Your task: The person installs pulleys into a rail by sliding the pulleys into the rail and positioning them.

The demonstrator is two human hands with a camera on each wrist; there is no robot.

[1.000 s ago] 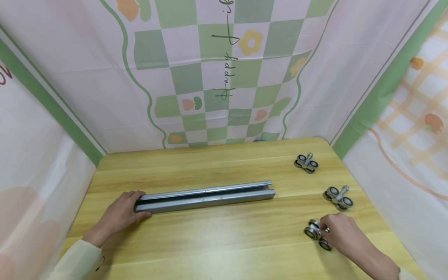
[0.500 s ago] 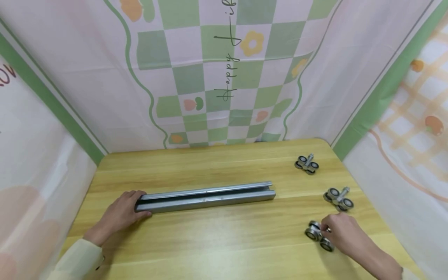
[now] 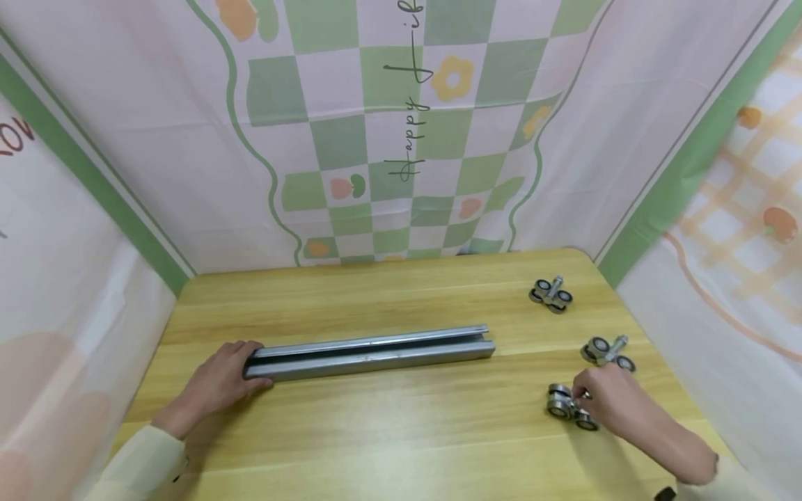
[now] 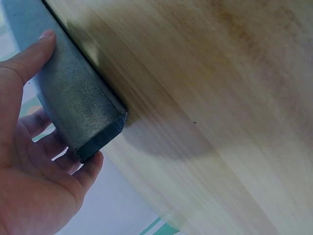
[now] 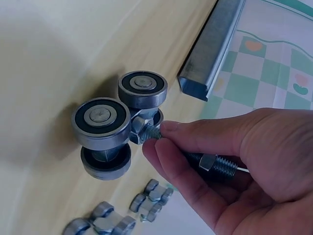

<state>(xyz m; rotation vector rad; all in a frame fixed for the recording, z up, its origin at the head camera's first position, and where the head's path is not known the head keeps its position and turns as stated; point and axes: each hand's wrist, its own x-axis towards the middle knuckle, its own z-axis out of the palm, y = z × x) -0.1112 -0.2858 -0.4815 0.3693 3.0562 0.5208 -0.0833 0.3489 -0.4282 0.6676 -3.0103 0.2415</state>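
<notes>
A galvanized steel C-channel track (image 3: 376, 353) lies across the table, its slot facing up. My left hand (image 3: 216, 383) holds its left end, thumb on the near side and fingers on the far side; the left wrist view shows the track's end (image 4: 100, 139) between them. On the right, my right hand (image 3: 617, 403) pinches the threaded bolt (image 5: 151, 133) of a four-wheeled roller trolley (image 3: 560, 403) between thumb and fingers. In the right wrist view, the trolley's wheels (image 5: 101, 117) hang out beyond the fingertips. Whether they touch the table I cannot tell.
Two more roller trolleys rest near the right edge: one trolley (image 3: 604, 351) just beyond my right hand, another trolley (image 3: 551, 295) farther back. Printed cloth (image 3: 388, 139) hangs behind the wooden table (image 3: 376, 445) and on both sides.
My right hand has moved slightly away from me with the roller trolley, whose wheels have tilted. It now partly covers the middle trolley. The left hand and track stay put.
</notes>
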